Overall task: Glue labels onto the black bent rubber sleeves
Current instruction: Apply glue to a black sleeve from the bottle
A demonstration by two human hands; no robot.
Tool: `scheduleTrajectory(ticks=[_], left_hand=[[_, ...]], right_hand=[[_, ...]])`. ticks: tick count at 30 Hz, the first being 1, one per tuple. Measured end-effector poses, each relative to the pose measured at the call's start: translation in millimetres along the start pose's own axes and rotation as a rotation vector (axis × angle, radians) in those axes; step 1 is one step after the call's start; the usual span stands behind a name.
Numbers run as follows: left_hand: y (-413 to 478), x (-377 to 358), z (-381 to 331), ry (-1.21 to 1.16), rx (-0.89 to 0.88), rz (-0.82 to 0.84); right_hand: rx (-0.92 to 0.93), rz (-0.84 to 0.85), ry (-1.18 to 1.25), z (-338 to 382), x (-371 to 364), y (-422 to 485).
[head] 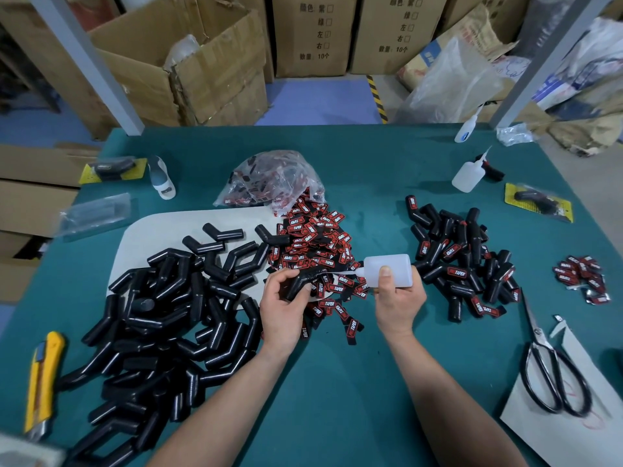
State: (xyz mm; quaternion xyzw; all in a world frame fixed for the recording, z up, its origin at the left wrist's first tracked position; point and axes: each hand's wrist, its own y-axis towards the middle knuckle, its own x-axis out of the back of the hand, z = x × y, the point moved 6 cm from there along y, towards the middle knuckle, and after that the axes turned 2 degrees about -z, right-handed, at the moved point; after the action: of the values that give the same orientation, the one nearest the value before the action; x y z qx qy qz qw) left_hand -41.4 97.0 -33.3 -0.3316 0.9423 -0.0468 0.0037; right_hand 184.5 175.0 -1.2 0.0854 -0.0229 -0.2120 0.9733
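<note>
- Gripped in the left hand (pixel 283 299), fingers curled round it: one black bent sleeve (pixel 301 281), over the near edge of the label pile (pixel 313 244), elbow uppermost, one leg pointing down towards the wrist, the other pointing right.
- Held in the right hand (pixel 397 298), thumb on top: glue bottle (pixel 392 268), long axis level, nozzle aimed left, tip at the sleeve's right-hand leg.
- Printed across that pile: "TAPER".
- Heaped left: bare sleeves (pixel 161 315); heaped right: labelled sleeves (pixel 465 261).
- Marked on the cartons (pixel 313 32): "10个".
</note>
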Motion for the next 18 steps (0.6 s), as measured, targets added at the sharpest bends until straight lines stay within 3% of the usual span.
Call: scheduleTrajectory(ticks=[14, 18], left_hand=[[-0.2, 1.1, 1.7, -0.009, 0.037, 0.014], [0.4, 1.6, 3.4, -0.029, 0.049, 0.01]], right_hand=[[-0.033, 0.005, 0.063, -0.5, 0.5, 0.0], [-0.055, 0.048, 0.184, 2.6, -1.0, -2.0]])
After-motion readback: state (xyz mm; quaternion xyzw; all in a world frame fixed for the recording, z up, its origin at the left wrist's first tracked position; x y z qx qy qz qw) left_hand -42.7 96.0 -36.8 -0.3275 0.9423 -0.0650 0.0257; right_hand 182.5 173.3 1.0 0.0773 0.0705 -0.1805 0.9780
